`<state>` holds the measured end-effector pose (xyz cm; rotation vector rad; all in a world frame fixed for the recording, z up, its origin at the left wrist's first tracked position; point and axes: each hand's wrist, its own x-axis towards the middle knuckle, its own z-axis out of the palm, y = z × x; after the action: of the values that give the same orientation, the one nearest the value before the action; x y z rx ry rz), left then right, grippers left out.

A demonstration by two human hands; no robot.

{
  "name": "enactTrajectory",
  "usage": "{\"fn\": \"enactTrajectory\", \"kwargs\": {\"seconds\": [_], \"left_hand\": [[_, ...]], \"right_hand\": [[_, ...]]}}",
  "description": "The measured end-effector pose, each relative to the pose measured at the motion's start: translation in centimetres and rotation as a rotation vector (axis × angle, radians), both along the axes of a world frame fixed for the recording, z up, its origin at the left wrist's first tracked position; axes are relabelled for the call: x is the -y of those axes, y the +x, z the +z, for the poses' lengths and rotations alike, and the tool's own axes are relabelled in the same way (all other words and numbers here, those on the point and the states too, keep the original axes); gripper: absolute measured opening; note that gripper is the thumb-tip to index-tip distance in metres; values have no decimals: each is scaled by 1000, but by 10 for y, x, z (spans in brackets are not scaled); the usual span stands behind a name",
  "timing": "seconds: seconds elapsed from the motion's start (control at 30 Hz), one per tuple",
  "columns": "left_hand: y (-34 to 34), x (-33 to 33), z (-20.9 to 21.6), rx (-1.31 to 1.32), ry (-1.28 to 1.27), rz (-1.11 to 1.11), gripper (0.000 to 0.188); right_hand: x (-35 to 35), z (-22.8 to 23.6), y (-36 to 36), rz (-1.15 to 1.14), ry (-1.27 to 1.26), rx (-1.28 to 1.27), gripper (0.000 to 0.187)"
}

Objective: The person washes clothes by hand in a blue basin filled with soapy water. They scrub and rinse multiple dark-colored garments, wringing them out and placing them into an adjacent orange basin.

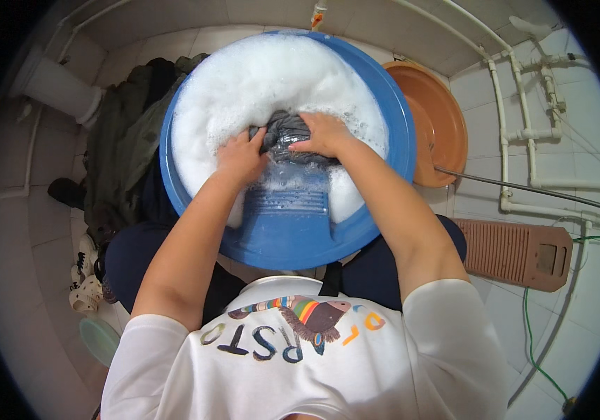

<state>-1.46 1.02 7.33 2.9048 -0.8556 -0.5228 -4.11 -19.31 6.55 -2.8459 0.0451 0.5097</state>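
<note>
A dark grey wet cloth (284,131) lies bunched at the top of the ribbed washboard (286,203) built into a round blue tub (399,133). My left hand (242,157) grips the cloth's left side, its lower fingers partly sunk in suds. On the right side, my right hand (323,135) holds the same cloth, thumb below and fingers over the top. Thick white foam (258,77) fills most of the tub and hides whatever is under it. Soapy water with bubbles runs over the upper ribs.
An orange basin (447,126) stands right of the tub, with a loose brown washboard (513,252) nearer me. Dark clothes (121,147) are heaped at the left, near shoes (86,294) and a pale green bowl (99,341). White pipes (499,126) line the right wall.
</note>
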Motion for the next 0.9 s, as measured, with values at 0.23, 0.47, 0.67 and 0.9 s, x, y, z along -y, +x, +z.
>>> {"fn": "enactTrajectory", "kwargs": {"seconds": [0.23,0.47,0.67,0.9], "left_hand": [[17,0,5,-378,-32,150,59],[30,4,-13,-232,-946,151,125],[15,26,0,-189,-1177,-2,93],[13,18,42,-805,-1401,782,36]], "right_hand": [[-19,12,23,-169,-177,-137,60],[-50,111,26,-465,1341,422,26],[-79,187,-1,-466,2199,338,23],[-32,162,-16,-487,2225,347,25]]}}
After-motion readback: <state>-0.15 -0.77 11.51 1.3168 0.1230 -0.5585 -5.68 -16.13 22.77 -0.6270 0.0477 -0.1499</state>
